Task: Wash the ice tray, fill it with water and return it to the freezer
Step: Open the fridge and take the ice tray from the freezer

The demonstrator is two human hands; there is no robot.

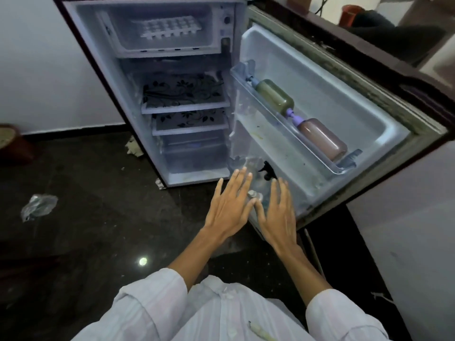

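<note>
White sleeves (152, 303) lead out to two hands that hold nothing. The left hand (229, 205) and the right hand (278, 212) hang side by side, palms down, fingers straight and spread, in front of the bottom of the open fridge door (320, 70). Between them, low in the door, sits something clear with a pale cap (253, 194), and a black trigger top (267, 171) just behind it. It may be one spray bottle or two things; the light is too murky to say, and I cannot tell whether any fingertip touches it.

Higher up the door, a green bottle (275, 98) and a brownish bottle (322, 139) lie on their sides on a shelf.

The ice tray (170, 28) is well apart from both hands, lying flat in the freezer compartment (167, 53) at the top of the fridge, one long edge toward the opening. It looks like thin, stiff white plastic, so it should be light, cold, and perhaps slick or stuck with frost. The near long rim seems the place to take hold. Once filled it will slosh, so I would carry it level with a hand at each short end.

Whether its cells hold ice is blurred beyond telling, and no sink is in view.
</note>
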